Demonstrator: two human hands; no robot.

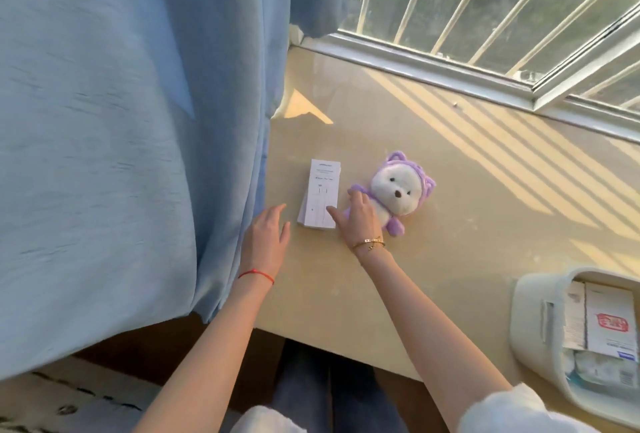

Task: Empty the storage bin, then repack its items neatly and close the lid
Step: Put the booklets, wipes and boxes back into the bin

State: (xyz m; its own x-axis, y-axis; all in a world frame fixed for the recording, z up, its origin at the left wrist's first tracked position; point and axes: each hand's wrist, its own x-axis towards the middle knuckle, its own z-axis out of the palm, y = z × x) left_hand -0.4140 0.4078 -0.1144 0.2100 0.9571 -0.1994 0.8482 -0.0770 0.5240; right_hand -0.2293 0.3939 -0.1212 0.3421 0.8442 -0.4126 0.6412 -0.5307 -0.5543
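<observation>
Emptying partly done: white box [320, 195] and plush bear [391, 193] laid on tabletop [467, 225], boxes left in bin [530, 322]; both hands [266, 235] [356, 218] open, nothing gripped

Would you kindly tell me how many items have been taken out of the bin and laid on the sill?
2: a white box beside the curtain, and a plush bear right of it. More items remain in the bin; the curtain may hide others.

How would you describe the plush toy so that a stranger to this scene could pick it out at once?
Start at the barred window and come down onto the sunlit beige ledge below it. Right of the blue curtain lies a white box; the plush toy lies just right of that, under the right hand. It alone is soft: white face, purple eared hood.
</observation>
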